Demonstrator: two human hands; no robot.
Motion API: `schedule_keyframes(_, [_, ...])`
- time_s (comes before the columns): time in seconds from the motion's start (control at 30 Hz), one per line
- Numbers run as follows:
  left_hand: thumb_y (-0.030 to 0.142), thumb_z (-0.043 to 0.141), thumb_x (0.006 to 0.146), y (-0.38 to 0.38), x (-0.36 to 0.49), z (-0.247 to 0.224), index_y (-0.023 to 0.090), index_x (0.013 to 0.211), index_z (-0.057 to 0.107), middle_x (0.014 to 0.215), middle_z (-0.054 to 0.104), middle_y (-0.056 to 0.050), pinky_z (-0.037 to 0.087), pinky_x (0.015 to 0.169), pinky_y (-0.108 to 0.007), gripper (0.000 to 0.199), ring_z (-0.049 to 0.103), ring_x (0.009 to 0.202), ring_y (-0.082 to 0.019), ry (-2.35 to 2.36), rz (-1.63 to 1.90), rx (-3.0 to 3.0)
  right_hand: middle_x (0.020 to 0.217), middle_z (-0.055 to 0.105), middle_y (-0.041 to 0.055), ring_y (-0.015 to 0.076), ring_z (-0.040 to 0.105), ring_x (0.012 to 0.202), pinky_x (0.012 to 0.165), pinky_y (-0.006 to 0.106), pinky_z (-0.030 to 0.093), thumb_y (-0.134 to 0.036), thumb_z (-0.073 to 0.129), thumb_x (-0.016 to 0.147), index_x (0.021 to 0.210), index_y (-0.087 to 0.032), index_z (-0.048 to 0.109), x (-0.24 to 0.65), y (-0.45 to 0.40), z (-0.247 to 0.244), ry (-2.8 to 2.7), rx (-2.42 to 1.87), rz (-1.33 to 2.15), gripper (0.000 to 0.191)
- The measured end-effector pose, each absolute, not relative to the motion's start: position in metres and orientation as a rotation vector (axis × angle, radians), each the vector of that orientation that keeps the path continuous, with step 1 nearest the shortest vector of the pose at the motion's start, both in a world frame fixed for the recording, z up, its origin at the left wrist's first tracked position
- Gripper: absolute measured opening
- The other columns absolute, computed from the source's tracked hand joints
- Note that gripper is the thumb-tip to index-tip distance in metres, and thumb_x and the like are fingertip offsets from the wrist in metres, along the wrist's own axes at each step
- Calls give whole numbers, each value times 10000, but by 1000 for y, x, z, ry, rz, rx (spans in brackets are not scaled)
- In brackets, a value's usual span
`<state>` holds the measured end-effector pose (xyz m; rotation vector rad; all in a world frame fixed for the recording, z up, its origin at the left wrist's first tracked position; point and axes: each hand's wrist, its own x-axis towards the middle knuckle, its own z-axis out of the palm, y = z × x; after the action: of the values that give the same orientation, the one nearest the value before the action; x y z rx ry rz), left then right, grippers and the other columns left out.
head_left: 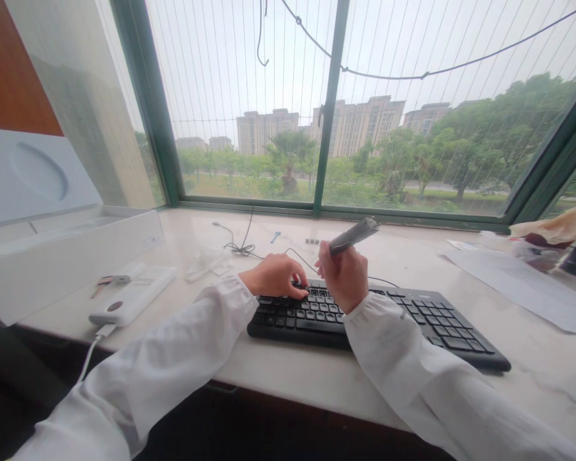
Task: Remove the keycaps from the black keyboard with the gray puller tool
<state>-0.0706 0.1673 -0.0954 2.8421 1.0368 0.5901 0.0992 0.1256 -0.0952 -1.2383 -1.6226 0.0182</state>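
Observation:
A black keyboard (312, 323) lies at a slant on the pale tabletop. My left hand (279, 275) is at its upper left part, fingers curled over the rear edge and thumb down by the top keys. A dark bit shows between thumb and forefinger, too small to tell apart from the keys. My right hand (344, 275) is raised over the middle of the keyboard and grips a dark grey thick stick-like tool (354, 235) like a pen. Its upper end looks ragged; its lower end is hidden by my fingers. Several small dark keycaps (312, 241) lie behind the keyboard.
A white power bank (132, 296) with a cable and a small metal object (120, 280) on it sits left, beside an open white box (77, 256). Behind are a coiled black cable (244, 248) and a small blue tool (275, 237). Papers (523, 282) lie right.

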Motion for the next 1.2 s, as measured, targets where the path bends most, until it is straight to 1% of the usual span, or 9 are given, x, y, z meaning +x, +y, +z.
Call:
schedule_keyframes(0.13, [396, 697, 704, 169, -73, -96, 278, 793, 735, 737, 716, 52, 451, 715, -216, 153, 664, 706, -121, 994, 617, 2808, 560, 626, 18, 172, 623, 540, 590, 253, 405, -424, 438, 888, 749, -204, 503, 108, 130, -87, -1595, -1303, -43, 268])
schedule_keyframes(0.23, [349, 680, 723, 170, -75, -96, 273, 835, 721, 714, 706, 58, 464, 730, -221, 141, 666, 693, -114, 982, 682, 2795, 580, 642, 21, 184, 632, 570, 606, 265, 405, -377, 455, 866, 730, -208, 514, 115, 134, -88, -1645, -1380, -19, 225])
schedule_keyframes(0.37, [258, 654, 733, 168, -73, -95, 229, 907, 688, 739, 705, 41, 480, 683, -211, 179, 670, 676, -111, 958, 812, 2750, 535, 629, 4, 173, 623, 540, 579, 256, 408, -366, 463, 859, 693, -212, 523, 120, 135, -91, -1794, -1381, 196, 235])
schedule_keyframes(0.47, [207, 622, 742, 165, -71, -94, 199, 936, 660, 792, 712, 22, 483, 624, -196, 199, 657, 626, -96, 939, 887, 2729, 474, 605, -15, 166, 624, 518, 565, 244, 418, -388, 476, 869, 716, -205, 567, 121, 135, -94, -1880, -1366, 412, 256])
schedule_keyframes(0.57, [188, 606, 741, 163, -69, -93, 191, 923, 658, 722, 696, 31, 483, 606, -195, 189, 628, 564, -86, 946, 944, 2767, 447, 597, -19, 164, 623, 495, 559, 240, 428, -474, 499, 868, 749, -195, 618, 122, 136, -96, -1933, -1342, 516, 326])
schedule_keyframes(0.7, [178, 612, 734, 163, -67, -92, 189, 897, 659, 768, 708, 31, 476, 603, -188, 170, 595, 531, -68, 942, 981, 2804, 450, 604, -23, 161, 620, 478, 549, 236, 428, -531, 514, 857, 813, -188, 663, 122, 135, -96, -1948, -1315, 546, 377])
schedule_keyframes(0.87, [173, 625, 734, 162, -67, -90, 193, 870, 654, 772, 694, 47, 475, 618, -178, 140, 581, 536, -53, 944, 1022, 2802, 455, 612, -22, 160, 629, 493, 549, 228, 426, -449, 548, 844, 773, -187, 663, 123, 135, -95, -1962, -1342, 540, 295])
schedule_keyframes(1.03, [191, 614, 754, 161, -68, -88, 184, 867, 641, 873, 689, 14, 481, 628, -198, 116, 597, 585, -68, 914, 1004, 2835, 452, 614, -20, 160, 623, 487, 542, 229, 428, -408, 541, 847, 743, -187, 649, 124, 137, -96, -1952, -1350, 548, 267])
schedule_keyframes(1.2, [196, 622, 749, 160, -67, -89, 187, 867, 647, 802, 693, 22, 486, 660, -202, 122, 615, 607, -85, 960, 1056, 2812, 453, 616, -14, 167, 632, 511, 564, 238, 429, -461, 531, 854, 736, -183, 659, 125, 136, -95, -1965, -1353, 551, 328])
